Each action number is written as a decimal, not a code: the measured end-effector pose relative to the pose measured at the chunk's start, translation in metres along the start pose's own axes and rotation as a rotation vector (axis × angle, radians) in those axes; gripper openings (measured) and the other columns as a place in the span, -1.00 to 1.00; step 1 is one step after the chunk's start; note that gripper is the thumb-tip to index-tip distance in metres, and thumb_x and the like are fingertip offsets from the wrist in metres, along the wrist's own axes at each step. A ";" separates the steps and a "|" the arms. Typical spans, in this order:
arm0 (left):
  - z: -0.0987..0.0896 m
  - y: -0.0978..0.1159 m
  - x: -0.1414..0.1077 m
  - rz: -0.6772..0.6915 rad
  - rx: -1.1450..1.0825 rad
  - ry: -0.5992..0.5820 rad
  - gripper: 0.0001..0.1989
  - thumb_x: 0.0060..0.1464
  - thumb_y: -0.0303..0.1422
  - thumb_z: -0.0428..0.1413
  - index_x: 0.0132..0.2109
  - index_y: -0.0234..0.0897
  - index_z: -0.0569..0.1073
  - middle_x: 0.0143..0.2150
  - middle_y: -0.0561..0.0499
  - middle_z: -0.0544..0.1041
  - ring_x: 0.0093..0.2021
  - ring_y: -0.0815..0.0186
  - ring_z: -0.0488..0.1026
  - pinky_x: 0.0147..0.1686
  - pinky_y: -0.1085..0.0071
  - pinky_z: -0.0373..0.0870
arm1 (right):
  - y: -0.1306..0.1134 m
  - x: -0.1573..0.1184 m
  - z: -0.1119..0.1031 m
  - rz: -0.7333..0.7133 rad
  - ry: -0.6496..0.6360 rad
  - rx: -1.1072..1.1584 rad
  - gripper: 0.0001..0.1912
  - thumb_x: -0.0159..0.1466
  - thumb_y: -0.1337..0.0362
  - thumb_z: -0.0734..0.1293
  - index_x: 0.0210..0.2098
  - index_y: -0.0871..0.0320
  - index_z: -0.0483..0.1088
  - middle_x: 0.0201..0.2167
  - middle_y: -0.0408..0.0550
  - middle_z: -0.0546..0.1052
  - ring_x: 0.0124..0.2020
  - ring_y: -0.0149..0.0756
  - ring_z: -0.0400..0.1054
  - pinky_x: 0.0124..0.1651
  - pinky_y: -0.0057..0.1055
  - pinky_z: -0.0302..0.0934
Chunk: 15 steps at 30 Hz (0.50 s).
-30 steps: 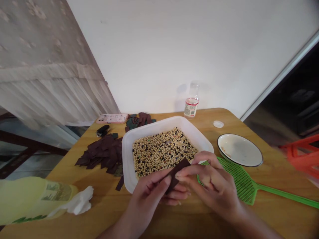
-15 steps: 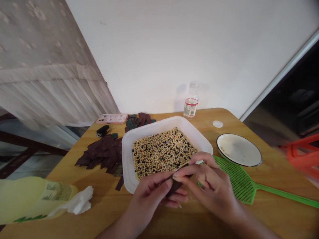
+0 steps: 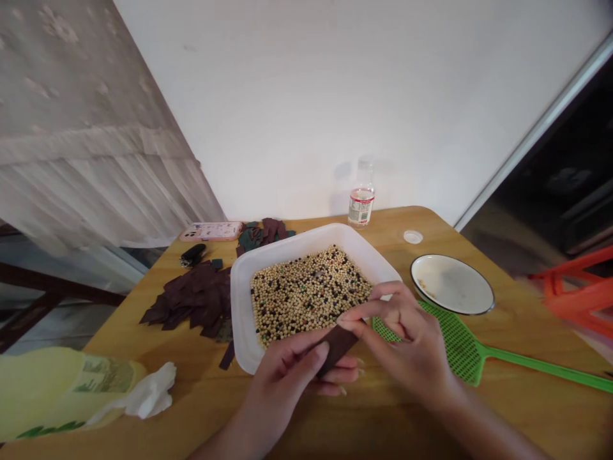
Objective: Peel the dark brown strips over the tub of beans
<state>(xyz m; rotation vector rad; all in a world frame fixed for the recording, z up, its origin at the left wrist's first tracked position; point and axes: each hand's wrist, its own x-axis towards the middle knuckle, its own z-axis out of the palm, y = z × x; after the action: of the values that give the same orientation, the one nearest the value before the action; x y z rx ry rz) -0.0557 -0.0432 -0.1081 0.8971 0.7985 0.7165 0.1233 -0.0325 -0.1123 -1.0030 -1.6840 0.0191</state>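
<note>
The left hand (image 3: 287,374) and right hand (image 3: 407,348) are bare and slim, just in front of the white plastic tub (image 3: 241,306), with long, tapering fingers (image 3: 383,295) and short, neatly kept nails. Narrow wrists lead into bare forearms that run off the bottom edge of the view, the right forearm (image 3: 479,431) going soft with blur near that edge.
</note>
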 end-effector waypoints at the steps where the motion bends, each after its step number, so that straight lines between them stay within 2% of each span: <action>1: 0.000 0.000 0.000 0.003 0.001 -0.001 -0.72 0.08 -0.15 0.19 -0.10 -0.14 0.59 -0.26 -0.03 0.68 -0.25 0.29 0.62 -0.30 0.52 0.49 | -0.001 -0.001 0.001 -0.012 -0.011 0.029 -0.80 0.19 0.43 0.36 -0.48 0.03 0.33 -0.67 -0.26 0.47 -0.38 -0.29 0.40 -0.31 -0.36 0.33; 5: -0.001 0.000 -0.001 0.013 0.015 0.022 -0.69 0.09 -0.15 0.18 -0.07 -0.18 0.58 -0.26 -0.06 0.68 -0.26 0.27 0.62 -0.30 0.49 0.50 | 0.001 -0.001 0.001 -0.031 -0.007 0.049 -0.73 0.19 0.46 0.35 -0.51 0.03 0.25 -0.63 -0.27 0.53 -0.37 -0.29 0.42 -0.29 -0.33 0.33; 8: -0.002 0.003 -0.003 0.008 0.024 0.053 -0.64 0.09 -0.15 0.18 -0.02 -0.23 0.56 -0.26 -0.11 0.67 -0.26 0.24 0.62 -0.33 0.49 0.50 | 0.007 0.000 -0.004 -0.011 0.032 -0.018 -0.79 0.19 0.44 0.37 -0.47 0.02 0.32 -0.62 -0.24 0.52 -0.36 -0.26 0.41 -0.30 -0.33 0.34; 11: -0.004 0.007 -0.004 0.016 0.011 0.088 -0.63 0.07 -0.15 0.20 -0.03 -0.24 0.56 -0.26 -0.11 0.67 -0.27 0.24 0.63 -0.33 0.49 0.51 | 0.010 0.002 -0.007 -0.032 0.005 -0.041 -0.85 0.20 0.43 0.38 -0.36 0.02 0.40 -0.67 -0.24 0.45 -0.36 -0.24 0.41 -0.28 -0.31 0.34; 15: -0.005 0.008 -0.004 0.007 0.021 0.055 -0.66 0.09 -0.15 0.18 -0.04 -0.21 0.56 -0.28 -0.09 0.68 -0.29 0.27 0.63 -0.34 0.51 0.51 | 0.009 0.003 -0.009 -0.043 -0.004 -0.034 -0.85 0.20 0.44 0.36 -0.34 0.03 0.41 -0.69 -0.25 0.42 -0.37 -0.24 0.43 -0.26 -0.29 0.36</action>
<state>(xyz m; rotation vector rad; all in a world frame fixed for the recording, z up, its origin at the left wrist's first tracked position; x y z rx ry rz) -0.0632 -0.0408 -0.1016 0.9024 0.8532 0.7422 0.1356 -0.0290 -0.1114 -0.9920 -1.7145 -0.0354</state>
